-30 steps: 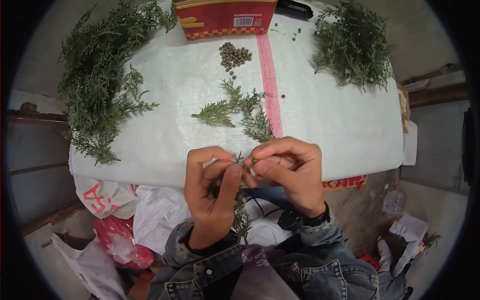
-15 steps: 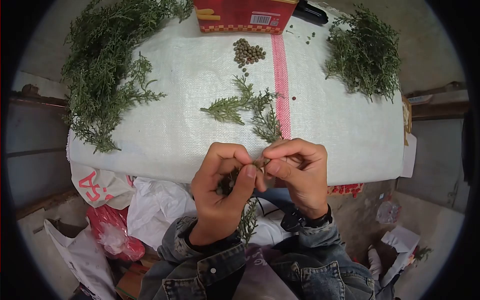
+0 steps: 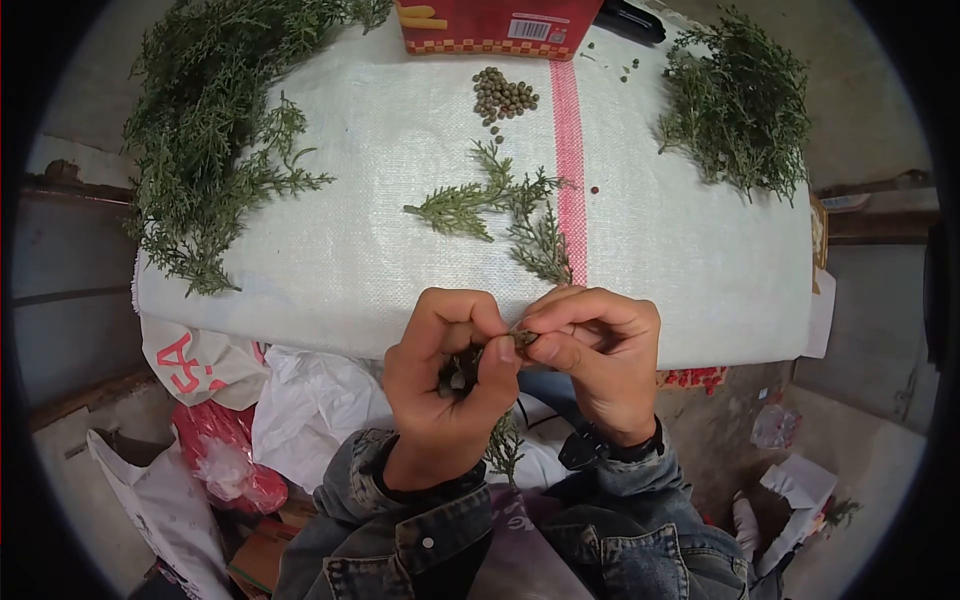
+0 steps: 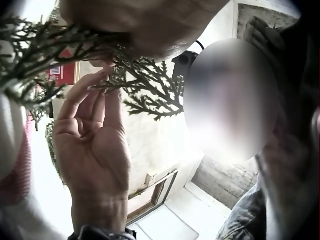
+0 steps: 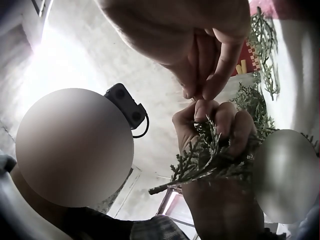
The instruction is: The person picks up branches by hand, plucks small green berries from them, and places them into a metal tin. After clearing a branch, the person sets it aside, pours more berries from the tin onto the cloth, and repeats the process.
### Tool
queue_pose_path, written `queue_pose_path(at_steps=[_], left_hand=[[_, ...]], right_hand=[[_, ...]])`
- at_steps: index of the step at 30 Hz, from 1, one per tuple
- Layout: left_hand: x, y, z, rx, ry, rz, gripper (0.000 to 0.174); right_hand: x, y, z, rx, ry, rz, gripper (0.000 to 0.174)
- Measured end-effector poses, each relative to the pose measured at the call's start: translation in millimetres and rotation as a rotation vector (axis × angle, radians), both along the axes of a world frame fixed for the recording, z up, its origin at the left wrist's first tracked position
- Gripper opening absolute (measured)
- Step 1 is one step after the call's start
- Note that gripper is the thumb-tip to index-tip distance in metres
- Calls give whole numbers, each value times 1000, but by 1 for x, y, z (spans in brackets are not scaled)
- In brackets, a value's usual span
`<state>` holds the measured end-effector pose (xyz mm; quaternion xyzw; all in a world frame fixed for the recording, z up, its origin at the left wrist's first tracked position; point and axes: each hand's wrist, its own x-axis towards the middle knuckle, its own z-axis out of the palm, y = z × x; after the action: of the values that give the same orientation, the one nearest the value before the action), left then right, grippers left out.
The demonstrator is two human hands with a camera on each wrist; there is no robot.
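In the head view my left hand (image 3: pixel 445 390) holds a green cypress sprig (image 3: pixel 506 445), whose lower end hangs below the palm. The right wrist view shows the sprig's leafy branches (image 5: pixel 205 155) and cut stem sticking out of that hand's curled fingers. My right hand (image 3: pixel 605 365) meets it, thumb and index finger pinching a small greenish-brown piece (image 3: pixel 524 338) at the left fingertips. Whether this piece is still joined to the sprig, I cannot tell. Beyond the hands, two loose sprigs (image 3: pixel 460 208) lie on the white woven sheet (image 3: pixel 370 250), near a pile of small round brown seeds (image 3: pixel 502 95).
A large heap of cypress branches (image 3: pixel 200 140) lies at the left, a smaller heap (image 3: pixel 738 105) at the right. A red biscuit box (image 3: pixel 480 32) stands at the back beside a black object (image 3: pixel 632 20). White bags (image 3: pixel 315 405) and a red bag (image 3: pixel 225 460) sit below the table edge.
Both hands have shifted slightly right in the head view, and their fingertips have come together around the small piece. The head view itself has shifted; the heaps, box and seed pile stay put.
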<state>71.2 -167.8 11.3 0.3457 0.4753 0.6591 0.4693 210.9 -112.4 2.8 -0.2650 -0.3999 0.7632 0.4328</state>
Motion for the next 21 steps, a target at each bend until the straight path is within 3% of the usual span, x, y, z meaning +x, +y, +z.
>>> queue_pose_path(at_steps=[12, 17, 21], left_hand=[[3, -2, -3, -4, 95, 9, 14], [5, 0, 1, -42, 109, 6, 12], [5, 4, 5, -44, -11, -33, 10]], right_hand=[[-4, -3, -3, 80, -16, -61, 16], [-10, -5, 3, -58, -73, -135, 16], [-12, -5, 1, -47, -39, -133, 17]])
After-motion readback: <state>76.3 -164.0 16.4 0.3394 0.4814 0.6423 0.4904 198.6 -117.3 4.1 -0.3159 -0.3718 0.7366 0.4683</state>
